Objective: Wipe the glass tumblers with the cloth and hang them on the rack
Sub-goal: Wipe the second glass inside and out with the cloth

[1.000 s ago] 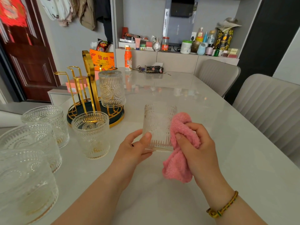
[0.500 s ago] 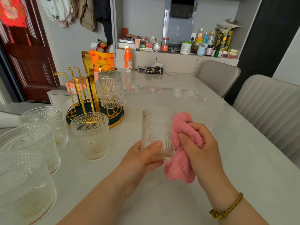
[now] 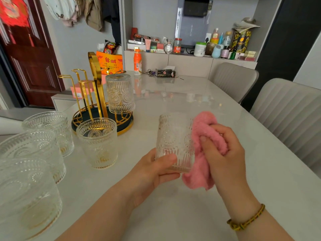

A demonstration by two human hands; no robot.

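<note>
A person's left hand [image 3: 152, 173] holds an embossed glass tumbler [image 3: 173, 141] over the middle of the pale surface [image 3: 191, 211], thumb pressed on its near side and fingers [image 3: 169, 176] curled under its base. The right hand [image 3: 224, 153], forearm reaching in from the near right, has its fingers curled round a fluffy pink cloth [image 3: 205, 126] and presses it against the tumbler's right side. At the far left a gold rack [image 3: 94, 84] carries one upside-down tumbler [image 3: 119, 93], with upright tumblers [image 3: 96, 143] standing just near of it.
</note>
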